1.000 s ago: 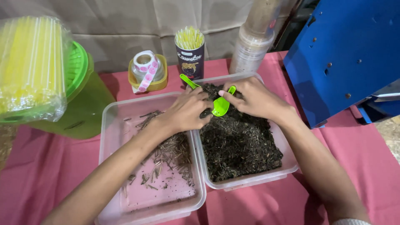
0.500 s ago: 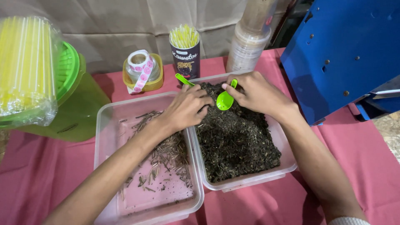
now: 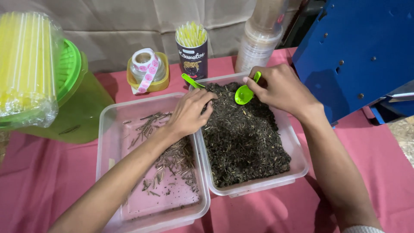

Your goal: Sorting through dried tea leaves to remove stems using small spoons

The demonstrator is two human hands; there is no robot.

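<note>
Pink cloth point(image 3: 51, 181) covers table beside curtain point(image 3: 129, 26).

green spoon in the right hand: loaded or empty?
Empty, as far as shows. The small green plastic spoon, held in the right hand, faces its bowl to the camera with no dark leaf in it, above the clear plastic tub of dark leaves.

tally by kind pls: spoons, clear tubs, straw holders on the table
Green spoons: 2, one in the right hand, at, one lying at
Clear tubs: 2, at and
Straw holders: 2, bag, cup
Total: 6
</note>
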